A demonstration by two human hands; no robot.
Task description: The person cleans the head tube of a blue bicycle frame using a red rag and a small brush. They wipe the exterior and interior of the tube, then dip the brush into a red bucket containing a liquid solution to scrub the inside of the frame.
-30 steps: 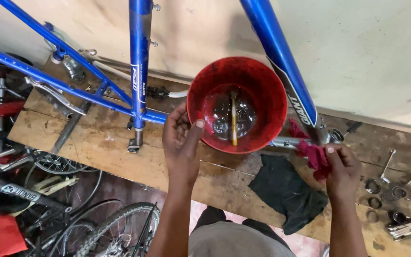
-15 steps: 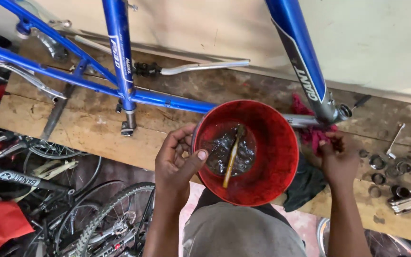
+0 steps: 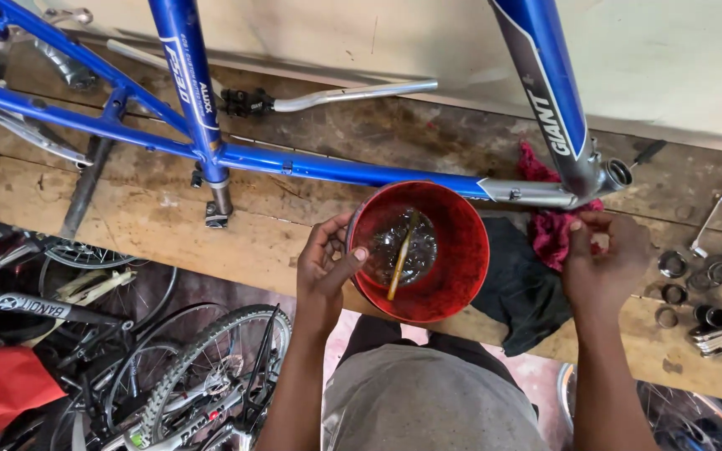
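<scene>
The left hand (image 3: 327,267) holds the red bowl (image 3: 453,267) by its rim. The thumb sits inside the rim & the fingers curl round the outside, so the hand is pinching the bowl's edge. The bowl is tipped a bit toward the person, over the front edge of the wooden bench (image 3: 127,217). Inside it there is some dark, shiny wet stuff and a thin yellow stick (image 3: 401,257) (can't tell if it is a brush or just a stick).

The right hand (image 3: 607,259) is on the other side, well apart from the bowl. Its fingers are bent in and pressed on a pink-red rag (image 3: 549,230), right under the silver end of the blue bike frame (image 3: 336,167). A black cloth (image 3: 520,284) lies between the bowl and this hand, hanging off the bench edge.

The bike frame stands on the bench w/ its long blue tubes going left and up. Behind it lies a silver crank arm with a black pedal (image 3: 294,98). To the right of the right hand sit small round metal rings (image 3: 695,276) and a little wrench (image 3: 706,224). Under the bench, on the left, are bike wheels (image 3: 202,367) and something red (image 3: 2,388).
</scene>
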